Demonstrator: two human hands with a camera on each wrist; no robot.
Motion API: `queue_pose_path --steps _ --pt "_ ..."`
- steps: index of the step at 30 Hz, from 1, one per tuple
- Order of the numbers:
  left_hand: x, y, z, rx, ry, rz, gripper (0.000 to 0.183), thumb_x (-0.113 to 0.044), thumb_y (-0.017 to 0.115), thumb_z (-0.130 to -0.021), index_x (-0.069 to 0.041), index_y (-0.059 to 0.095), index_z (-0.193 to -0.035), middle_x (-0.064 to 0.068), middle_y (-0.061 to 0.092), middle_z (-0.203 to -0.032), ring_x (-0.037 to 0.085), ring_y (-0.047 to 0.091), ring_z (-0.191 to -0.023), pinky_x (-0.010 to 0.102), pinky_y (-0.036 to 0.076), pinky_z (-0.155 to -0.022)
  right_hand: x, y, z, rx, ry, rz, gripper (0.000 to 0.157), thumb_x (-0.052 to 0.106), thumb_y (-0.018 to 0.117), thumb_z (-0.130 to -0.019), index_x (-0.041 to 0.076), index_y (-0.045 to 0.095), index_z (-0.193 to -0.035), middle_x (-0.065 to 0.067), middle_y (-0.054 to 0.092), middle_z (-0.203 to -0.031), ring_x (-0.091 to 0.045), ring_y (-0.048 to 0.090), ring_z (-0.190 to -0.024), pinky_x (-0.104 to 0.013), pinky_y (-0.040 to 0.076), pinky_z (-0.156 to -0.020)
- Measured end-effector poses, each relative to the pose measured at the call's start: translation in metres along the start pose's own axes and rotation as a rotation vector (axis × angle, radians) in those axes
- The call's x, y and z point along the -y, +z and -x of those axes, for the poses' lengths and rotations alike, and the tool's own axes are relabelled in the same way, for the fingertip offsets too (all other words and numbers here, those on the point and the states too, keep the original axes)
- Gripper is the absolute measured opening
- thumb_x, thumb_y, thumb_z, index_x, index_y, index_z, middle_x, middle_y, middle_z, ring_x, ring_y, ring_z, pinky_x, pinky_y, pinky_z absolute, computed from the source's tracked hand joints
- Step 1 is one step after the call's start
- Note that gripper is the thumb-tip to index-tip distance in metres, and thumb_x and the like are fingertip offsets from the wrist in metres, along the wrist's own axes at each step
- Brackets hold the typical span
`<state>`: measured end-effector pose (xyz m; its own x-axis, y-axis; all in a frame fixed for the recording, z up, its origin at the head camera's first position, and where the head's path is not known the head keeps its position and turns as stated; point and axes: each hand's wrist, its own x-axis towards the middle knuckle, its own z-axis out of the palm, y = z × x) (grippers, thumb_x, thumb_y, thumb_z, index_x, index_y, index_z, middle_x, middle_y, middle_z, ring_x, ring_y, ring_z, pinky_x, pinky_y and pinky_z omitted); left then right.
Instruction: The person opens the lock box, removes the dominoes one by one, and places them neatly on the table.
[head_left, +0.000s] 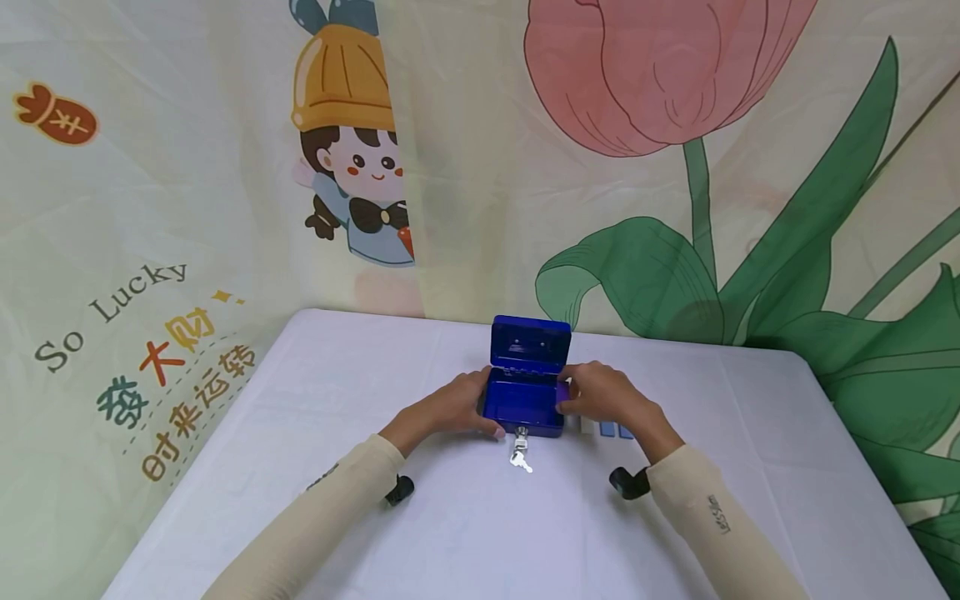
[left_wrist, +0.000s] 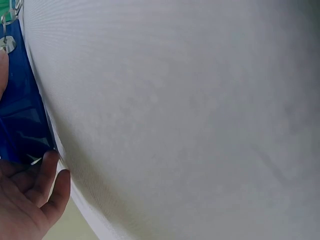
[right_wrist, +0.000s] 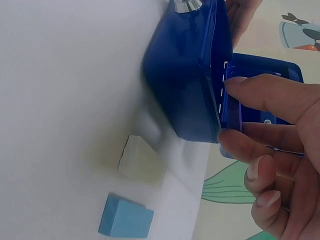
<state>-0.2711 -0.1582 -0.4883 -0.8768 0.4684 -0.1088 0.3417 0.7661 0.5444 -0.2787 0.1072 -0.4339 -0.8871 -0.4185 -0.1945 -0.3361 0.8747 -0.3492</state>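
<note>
A small blue metal cash box (head_left: pixel 523 403) stands on the table with its lid (head_left: pixel 530 343) raised. A set of keys (head_left: pixel 520 458) hangs from the lock on its front. My left hand (head_left: pixel 459 404) holds the box's left side, thumb by the front corner and fingers toward the back. In the left wrist view, that hand's curved fingers (left_wrist: pixel 61 192) show beside the blue wall. At the right rim, my right hand (head_left: pixel 600 392) pinches a purple block (right_wrist: pixel 233 114) between thumb and fingers. Much of the purple block is covered by the fingers.
Right of the box, partly behind my right hand, lie a white block (right_wrist: pixel 141 159) and blue blocks (head_left: pixel 607 429). The white cloth-covered table (head_left: pixel 510 533) meets a printed curtain (head_left: pixel 465 167) at the back. A black wrist device (head_left: pixel 628 482) sits at my right cuff.
</note>
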Motion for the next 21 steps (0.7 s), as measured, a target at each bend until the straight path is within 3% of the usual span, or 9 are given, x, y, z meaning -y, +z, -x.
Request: queue_pose_path --steps 21 --pt "-0.003 0.0 0.001 0.005 -0.023 0.018 0.117 -0.048 0.09 -0.07 -0.008 0.024 -0.158 0.016 0.045 -0.154 0.03 0.042 -0.142 0.047 0.034 -0.118 -0.032 -0.006 0.009 0.025 0.007 0.006 0.046 0.025 0.08 -0.086 0.006 0.066 -0.126 -0.007 0.073 -0.1 -0.019 0.064 -0.086 -0.041 0.059 -0.08"
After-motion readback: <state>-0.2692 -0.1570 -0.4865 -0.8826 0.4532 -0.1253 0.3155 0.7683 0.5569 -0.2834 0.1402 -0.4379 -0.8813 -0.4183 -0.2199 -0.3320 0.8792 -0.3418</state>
